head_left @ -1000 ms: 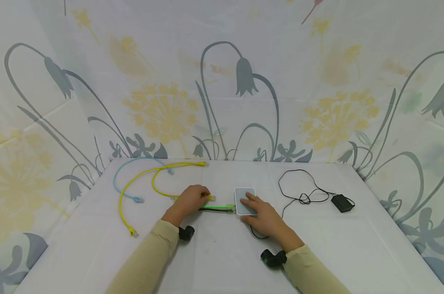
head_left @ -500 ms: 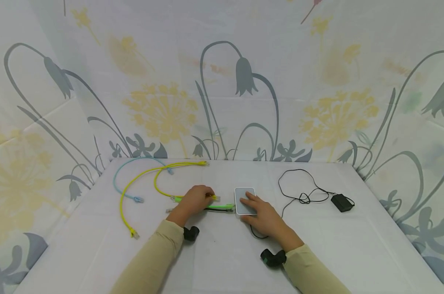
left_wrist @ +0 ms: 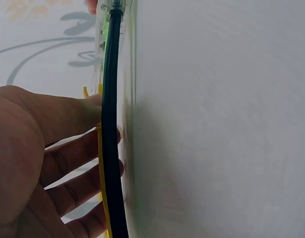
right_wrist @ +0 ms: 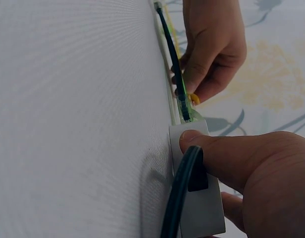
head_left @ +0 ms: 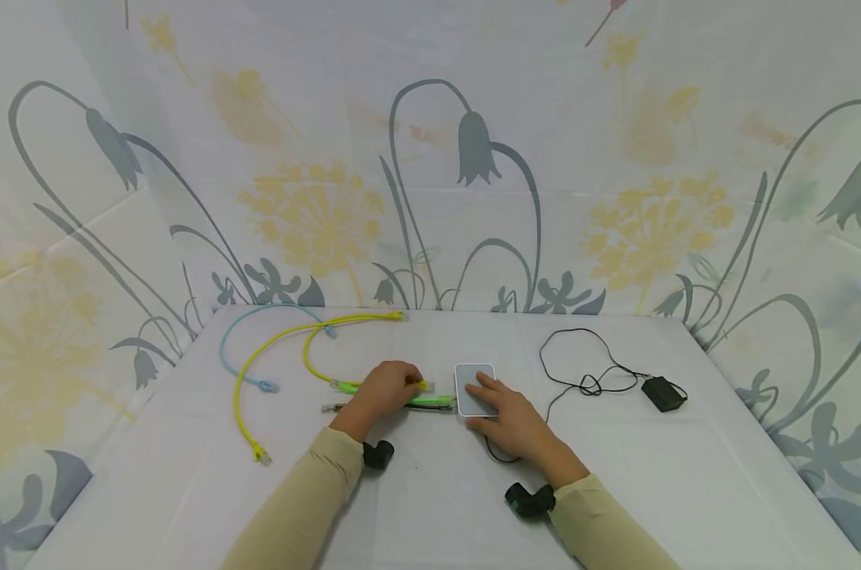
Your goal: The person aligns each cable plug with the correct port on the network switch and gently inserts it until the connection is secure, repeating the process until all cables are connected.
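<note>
My left hand (head_left: 384, 389) pinches a yellow network cable (head_left: 308, 358) close behind its plug (head_left: 426, 386), which points right. That plug is a short gap left of a small white network box (head_left: 475, 405) with a grey top. Green (head_left: 441, 400) and black (head_left: 430, 408) cables are plugged into the box's left side, passing under and in front of the left hand. My right hand (head_left: 519, 427) grips the box, fingers on its top. In the right wrist view the thumb (right_wrist: 216, 151) presses its near side, beside a dark cable (right_wrist: 177, 193) leaving the box.
Another yellow cable (head_left: 240, 396) curves across the table's left, overlapping a light blue cable (head_left: 224, 340) at the back. A black power adapter (head_left: 663, 393) lies at right, its thin looped cord (head_left: 544, 352) running toward the box. A floral-printed cloth (head_left: 430, 182) hangs behind the table.
My left hand has moved slightly right, bringing the yellow plug nearer the box. The yellow cables' curves shifted right a little. My right hand and the box have stayed put.
</note>
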A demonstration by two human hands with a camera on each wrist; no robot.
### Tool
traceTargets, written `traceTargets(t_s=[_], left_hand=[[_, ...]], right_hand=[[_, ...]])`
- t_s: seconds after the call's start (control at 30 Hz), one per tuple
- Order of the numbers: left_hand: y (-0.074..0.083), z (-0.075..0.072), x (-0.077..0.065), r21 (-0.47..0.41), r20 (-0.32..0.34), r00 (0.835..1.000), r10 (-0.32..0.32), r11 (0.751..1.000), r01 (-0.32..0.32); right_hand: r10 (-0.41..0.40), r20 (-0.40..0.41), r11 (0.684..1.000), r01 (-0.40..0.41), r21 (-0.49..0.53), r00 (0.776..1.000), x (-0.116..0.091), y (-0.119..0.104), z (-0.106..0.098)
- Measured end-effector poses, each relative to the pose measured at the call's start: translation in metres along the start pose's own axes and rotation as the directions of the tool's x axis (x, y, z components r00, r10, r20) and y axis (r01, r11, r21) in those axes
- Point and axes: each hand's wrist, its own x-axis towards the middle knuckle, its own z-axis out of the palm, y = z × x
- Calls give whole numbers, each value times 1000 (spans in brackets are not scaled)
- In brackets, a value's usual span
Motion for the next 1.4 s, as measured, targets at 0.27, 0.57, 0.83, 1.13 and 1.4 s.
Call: traceTargets(t_s=[0.27, 0.57, 0.83, 1.13, 1.4], left_hand=[[5, 1, 2, -16, 21, 1000, 3, 1000, -3], [12, 1, 1, -9, 34, 999, 15, 1000, -15], [14, 3, 3, -18, 48, 998, 40, 999, -39], [15, 8, 8, 2, 50, 996, 73, 997, -73], [17, 11, 11, -16, 62, 995, 82, 997, -81]], right_hand=[[-11, 3, 1000, 11, 2, 1000, 0, 1, 0], [-19, 2, 1000, 19, 13, 1000, 0, 1, -1], [-26, 2, 1000, 26, 10, 1000, 0, 1, -1], [-28, 7, 999, 28, 16, 1000, 0, 1, -1], [-29, 6, 999, 29, 17, 1000, 0, 1, -1]])
